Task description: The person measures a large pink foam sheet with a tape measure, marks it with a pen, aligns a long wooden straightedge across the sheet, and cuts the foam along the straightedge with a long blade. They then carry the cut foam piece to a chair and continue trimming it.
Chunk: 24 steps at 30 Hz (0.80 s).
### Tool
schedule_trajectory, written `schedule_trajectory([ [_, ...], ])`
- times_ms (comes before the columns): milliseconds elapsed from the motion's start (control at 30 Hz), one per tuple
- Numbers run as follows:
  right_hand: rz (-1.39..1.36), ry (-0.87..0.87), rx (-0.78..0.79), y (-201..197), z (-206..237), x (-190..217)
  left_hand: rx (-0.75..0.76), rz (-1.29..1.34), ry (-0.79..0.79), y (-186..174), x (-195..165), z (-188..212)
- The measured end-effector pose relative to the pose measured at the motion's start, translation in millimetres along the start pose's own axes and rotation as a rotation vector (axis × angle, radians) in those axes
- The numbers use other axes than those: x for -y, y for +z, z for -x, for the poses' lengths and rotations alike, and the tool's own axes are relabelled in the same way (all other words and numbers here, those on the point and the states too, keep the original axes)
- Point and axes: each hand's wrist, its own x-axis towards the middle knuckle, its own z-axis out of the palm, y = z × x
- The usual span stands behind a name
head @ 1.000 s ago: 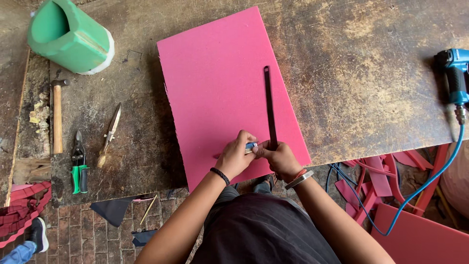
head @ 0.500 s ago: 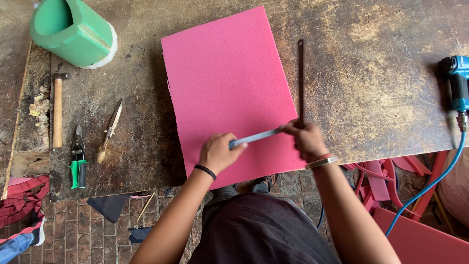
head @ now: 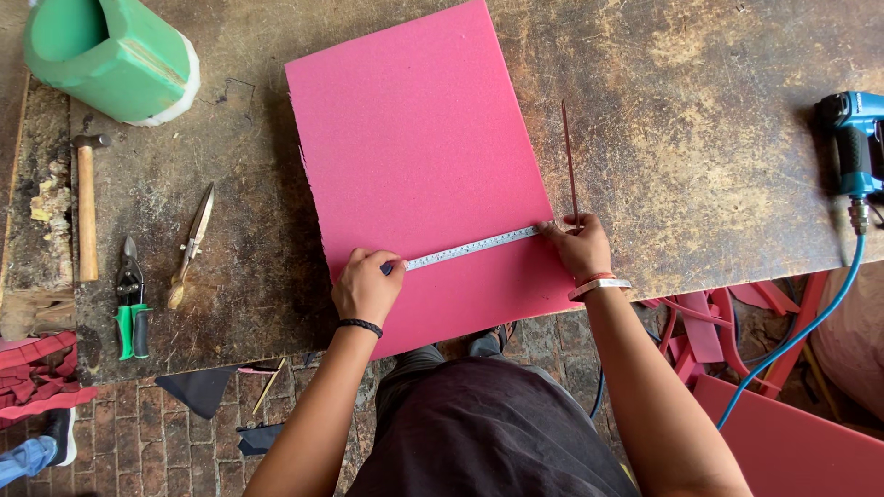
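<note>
Left hand [head: 366,287] fingers curled, pinning the steel tape measure [head: 471,247] on the pink foam sheet [head: 419,147]; right hand [head: 580,245] fingers apparently pinching its end at the sheet's three-o'clock edge. Bare worktop [head: 700,138] beyond.

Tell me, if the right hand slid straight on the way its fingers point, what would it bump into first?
The right hand points up and left along the pink foam sheet. Its fingertips already touch the thin dark rod, so probably that first; beyond lies only foam sheet.
</note>
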Motion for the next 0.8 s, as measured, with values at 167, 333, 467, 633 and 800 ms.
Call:
schedule_trajectory([
  [167, -0.493, -0.070, 0.045, -21, 30, -24, -0.062, -0.064, 0.047, 8, -4, 7],
  [333, -0.302, -0.243, 0.153, -42, 85, -45, -0.127, -0.110, 0.146, 13, -2, 10],
  [467, 0.059, -0.150, 0.146, -46, 125, -42, -0.110, -0.118, 0.175, 20, 4, 13],
  [633, 0.321, -0.456, 0.119, -51, 157, -42, -0.238, -0.095, 0.298, 34, 15, 20],
  [800, 0.498, -0.501, 0.082, -46, 161, -43, -0.313, -0.072, 0.343, 45, 22, 21],
])
